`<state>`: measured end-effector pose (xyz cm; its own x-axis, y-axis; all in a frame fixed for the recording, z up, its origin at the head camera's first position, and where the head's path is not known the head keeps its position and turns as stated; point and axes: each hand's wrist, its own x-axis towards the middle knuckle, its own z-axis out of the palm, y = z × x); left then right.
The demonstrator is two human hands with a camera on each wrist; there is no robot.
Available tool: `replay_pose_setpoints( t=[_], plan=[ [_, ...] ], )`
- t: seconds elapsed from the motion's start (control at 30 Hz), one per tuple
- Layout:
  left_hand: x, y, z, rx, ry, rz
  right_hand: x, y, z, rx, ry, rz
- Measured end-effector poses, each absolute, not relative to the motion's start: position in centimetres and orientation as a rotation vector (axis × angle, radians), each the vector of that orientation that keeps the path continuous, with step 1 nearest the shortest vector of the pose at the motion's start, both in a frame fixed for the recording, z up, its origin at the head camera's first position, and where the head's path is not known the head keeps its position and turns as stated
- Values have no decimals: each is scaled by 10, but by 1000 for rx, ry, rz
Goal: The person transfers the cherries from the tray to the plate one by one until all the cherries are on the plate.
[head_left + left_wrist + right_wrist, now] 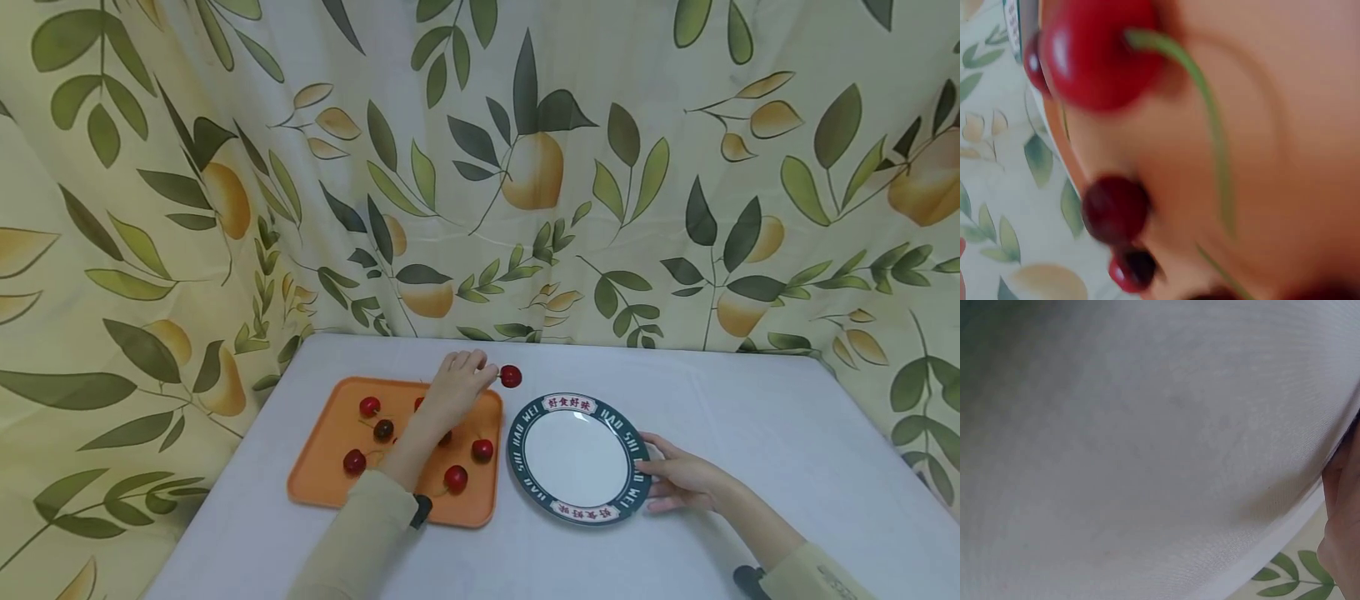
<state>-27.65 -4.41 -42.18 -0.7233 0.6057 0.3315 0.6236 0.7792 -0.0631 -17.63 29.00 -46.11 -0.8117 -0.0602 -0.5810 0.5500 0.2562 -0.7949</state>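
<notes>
My left hand [480,372] reaches over the far right corner of an orange tray [324,467] and pinches the stem of a red cherry [511,376], which hangs just past the tray's corner. Several more cherries lie on the tray, among them one [482,450] near its right edge. The left wrist view shows blurred cherries close up, a bright red one [1094,56] and a dark one [1115,208]. My right hand [660,481] rests with straight fingers against the right rim of a white plate [637,487] with a dark green border.
A white cloth [750,433] covers the table; the right wrist view shows only this cloth [1147,456] and a bit of hand. A leaf-and-fruit patterned curtain [525,167] hangs close behind and to the left.
</notes>
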Motion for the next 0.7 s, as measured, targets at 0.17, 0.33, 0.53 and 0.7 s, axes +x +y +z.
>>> replay_pose_setpoints(
  t=[0.17, 0.33, 0.53, 0.7],
  plan=[
    [-275, -16, -425, -973, -2649, -27, -176, 291, -459, 448, 2017, -1595],
    [-273, 7, -434, -1037, -2724, 24, -176, 290, -459, 456, 2014, -1588],
    [-274, 30, -444, -1083, -2743, 63, -176, 291, -459, 427, 2012, -1588],
    [-275, 46, -447, -1108, -2734, 99, -176, 292, -461, 401, 2013, -1582]
  ],
)
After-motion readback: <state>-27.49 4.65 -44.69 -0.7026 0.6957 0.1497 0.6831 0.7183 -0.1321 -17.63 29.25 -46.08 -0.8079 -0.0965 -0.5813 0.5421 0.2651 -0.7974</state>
